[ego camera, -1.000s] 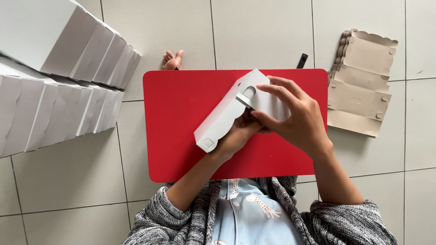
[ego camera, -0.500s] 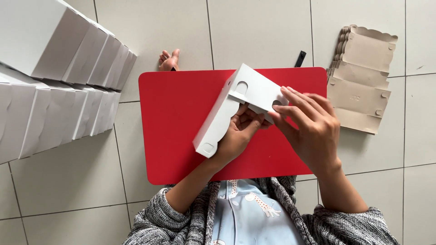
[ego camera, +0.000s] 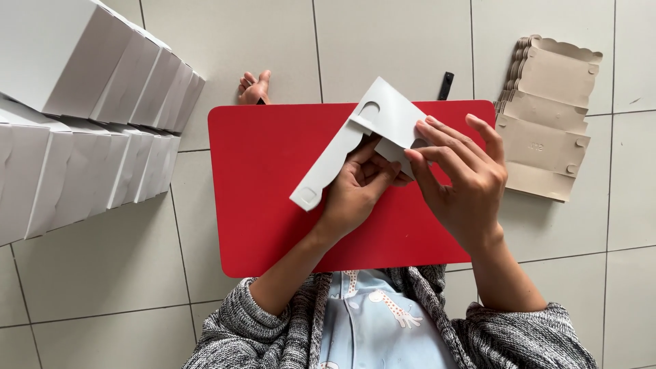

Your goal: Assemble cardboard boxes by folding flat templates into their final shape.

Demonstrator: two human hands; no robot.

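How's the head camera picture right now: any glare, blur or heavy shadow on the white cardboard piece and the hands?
Head view: soft, even daylight, no glare on the red board; the white cardboard piece is sharp, with crisp edges; left hand and right hand show no motion blur; only faint shadows beneath them; the white boxes at the left edge look stretched by the wide lens.

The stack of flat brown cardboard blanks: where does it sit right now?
In the head view, the stack of flat brown cardboard blanks lies on the tiled floor at upper right, just past the right edge of the red board, beyond the right hand.
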